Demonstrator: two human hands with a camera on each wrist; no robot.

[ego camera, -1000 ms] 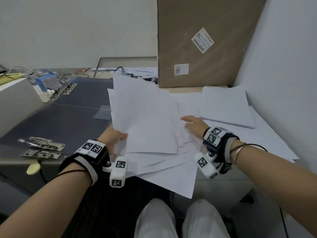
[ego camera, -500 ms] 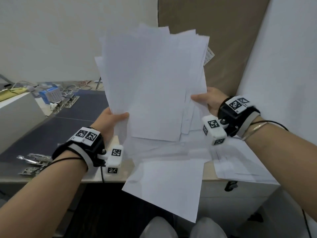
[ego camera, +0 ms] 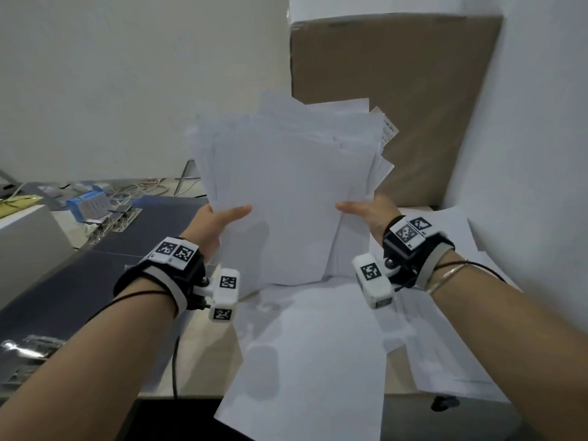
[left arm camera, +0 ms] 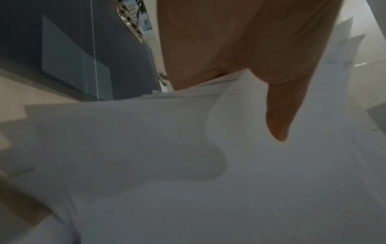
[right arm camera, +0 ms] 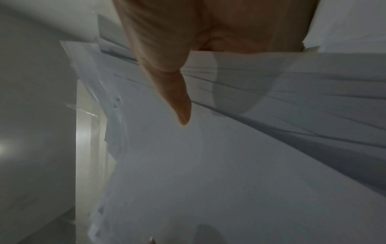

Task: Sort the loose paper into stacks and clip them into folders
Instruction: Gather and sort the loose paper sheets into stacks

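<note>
An uneven stack of white paper [ego camera: 286, 192] stands upright above the desk, its sheets fanned at the top. My left hand [ego camera: 219, 218] grips its left edge, thumb across the front sheet, and my right hand [ego camera: 366, 210] grips its right edge the same way. The left wrist view shows my thumb [left arm camera: 277, 118] pressed on the stack of white paper [left arm camera: 188, 165]; the right wrist view shows my other thumb [right arm camera: 179, 102] on the staggered sheets [right arm camera: 229, 156]. More loose sheets [ego camera: 315, 354] lie on the desk below, one hanging over the front edge. Dark folders [ego camera: 105, 268] lie flat at left.
A tall cardboard box [ego camera: 413, 90] leans on the wall behind the paper. Metal folder clips [ego camera: 22, 351] sit at the near left and further clips [ego camera: 111, 224] by a blue box [ego camera: 89, 202] and cables at the back left. Another paper pile [ego camera: 451, 345] covers the desk's right side.
Both hands lifted the stack off the desk and stood it upright. Since half a second ago the sheets have drawn closer together, and the hands now hold opposite edges at the same height.
</note>
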